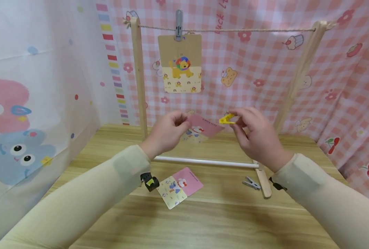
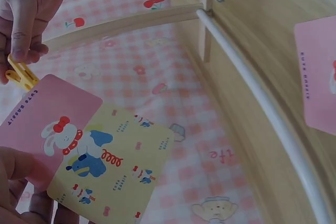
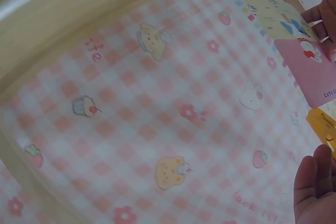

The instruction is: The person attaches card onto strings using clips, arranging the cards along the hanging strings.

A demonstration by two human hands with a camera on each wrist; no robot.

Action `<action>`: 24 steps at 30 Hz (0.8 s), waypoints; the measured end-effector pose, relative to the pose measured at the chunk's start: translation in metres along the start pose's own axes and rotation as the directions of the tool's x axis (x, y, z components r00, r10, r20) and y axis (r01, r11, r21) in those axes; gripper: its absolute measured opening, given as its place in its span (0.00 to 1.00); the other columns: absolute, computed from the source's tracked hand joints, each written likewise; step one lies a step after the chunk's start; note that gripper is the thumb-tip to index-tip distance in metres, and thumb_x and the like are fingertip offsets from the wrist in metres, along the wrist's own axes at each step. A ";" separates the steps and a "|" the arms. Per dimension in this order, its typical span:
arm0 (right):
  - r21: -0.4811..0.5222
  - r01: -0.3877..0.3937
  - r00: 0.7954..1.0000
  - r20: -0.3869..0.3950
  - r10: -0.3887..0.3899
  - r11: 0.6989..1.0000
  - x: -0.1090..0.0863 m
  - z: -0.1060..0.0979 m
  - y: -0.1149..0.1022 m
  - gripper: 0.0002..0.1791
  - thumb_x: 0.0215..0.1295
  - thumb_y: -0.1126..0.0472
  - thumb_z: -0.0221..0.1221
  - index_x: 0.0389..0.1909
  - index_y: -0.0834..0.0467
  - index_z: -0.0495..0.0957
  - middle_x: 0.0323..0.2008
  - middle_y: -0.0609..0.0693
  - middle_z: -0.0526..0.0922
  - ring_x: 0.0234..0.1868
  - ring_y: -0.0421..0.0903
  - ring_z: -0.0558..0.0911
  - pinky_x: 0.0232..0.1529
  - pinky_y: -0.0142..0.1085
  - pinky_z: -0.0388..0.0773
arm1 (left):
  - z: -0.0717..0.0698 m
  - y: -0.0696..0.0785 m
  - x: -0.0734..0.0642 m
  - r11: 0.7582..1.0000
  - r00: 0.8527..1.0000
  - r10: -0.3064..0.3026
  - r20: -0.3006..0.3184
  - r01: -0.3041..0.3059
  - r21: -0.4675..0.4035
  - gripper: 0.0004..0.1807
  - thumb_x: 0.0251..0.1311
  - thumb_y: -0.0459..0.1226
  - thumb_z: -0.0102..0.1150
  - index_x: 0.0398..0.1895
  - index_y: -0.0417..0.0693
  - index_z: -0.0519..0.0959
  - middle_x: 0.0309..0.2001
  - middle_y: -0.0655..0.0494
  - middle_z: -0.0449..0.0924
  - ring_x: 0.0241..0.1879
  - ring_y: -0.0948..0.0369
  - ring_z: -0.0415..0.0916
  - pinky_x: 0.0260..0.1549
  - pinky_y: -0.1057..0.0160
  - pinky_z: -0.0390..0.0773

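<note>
Pink checked cloth hangs behind a wood-grain tabletop, where a wooden frame carries a cord between its two posts. From the cord a lion card hangs by a grey clip. The person's two hands are apart from each other, each pinching something: the left hand has the pink-and-yellow rabbit card by its near side, raised above the tabletop and tilted, and the right hand grips the legs of a yellow clip. That clip's nose points at the card's pink corner, just beside it; whether they touch I cannot tell. With the card held along one side only, a slackened thumb would probably let it swivel or drop, and a hard push against the free corner could bend it. Uneven pressure on the legs might make the clip twist out of the fingertips, and closing on the corner alone would likely leave the card skewed. Below, a second rabbit card lies flat beside the left wrist strap, so a lowered forearm could drag it along the tabletop
</note>
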State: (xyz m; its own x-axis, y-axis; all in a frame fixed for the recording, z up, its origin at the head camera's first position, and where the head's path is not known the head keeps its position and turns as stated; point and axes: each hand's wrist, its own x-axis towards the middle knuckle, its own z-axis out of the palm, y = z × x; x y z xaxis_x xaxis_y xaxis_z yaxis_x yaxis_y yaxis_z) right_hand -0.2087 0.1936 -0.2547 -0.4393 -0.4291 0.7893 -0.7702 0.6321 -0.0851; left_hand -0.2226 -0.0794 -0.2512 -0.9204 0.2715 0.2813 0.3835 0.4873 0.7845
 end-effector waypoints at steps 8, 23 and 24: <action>-0.044 0.038 0.998 -0.040 -0.039 0.998 0.018 -0.012 -0.004 0.20 0.66 0.74 0.66 0.58 0.72 0.78 0.49 0.64 0.84 0.34 0.47 0.81 0.34 0.31 0.76 | -0.007 0.011 0.010 1.000 0.999 0.003 -0.033 -0.004 -0.017 0.08 0.78 0.41 0.56 0.47 0.50 0.83 0.48 0.55 0.86 0.50 0.58 0.81 0.54 0.56 0.83; -0.066 0.068 0.992 -0.104 -0.074 0.995 0.041 -0.026 -0.004 0.14 0.70 0.73 0.64 0.54 0.71 0.81 0.48 0.63 0.86 0.33 0.48 0.78 0.38 0.25 0.71 | -0.019 0.030 0.023 0.998 0.993 0.039 -0.110 -0.043 -0.035 0.07 0.78 0.40 0.57 0.47 0.48 0.83 0.48 0.55 0.86 0.50 0.59 0.82 0.56 0.57 0.82; -0.068 0.070 0.991 -0.108 -0.077 0.995 0.043 -0.027 -0.004 0.13 0.70 0.73 0.64 0.53 0.71 0.81 0.48 0.63 0.86 0.33 0.48 0.78 0.38 0.26 0.72 | -0.020 0.031 0.023 0.998 0.993 0.038 -0.115 -0.042 -0.036 0.07 0.78 0.40 0.57 0.47 0.48 0.83 0.48 0.55 0.86 0.50 0.60 0.82 0.55 0.58 0.82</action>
State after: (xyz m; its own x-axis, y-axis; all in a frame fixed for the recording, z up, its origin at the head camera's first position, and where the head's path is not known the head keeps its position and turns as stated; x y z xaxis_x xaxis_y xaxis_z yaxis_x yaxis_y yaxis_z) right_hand -0.2119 0.1895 -0.2042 -0.3258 -0.4043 0.8546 -0.7661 0.6426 0.0120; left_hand -0.2335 -0.0742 -0.2093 -0.9079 0.1925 0.3723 0.4189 0.4455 0.7912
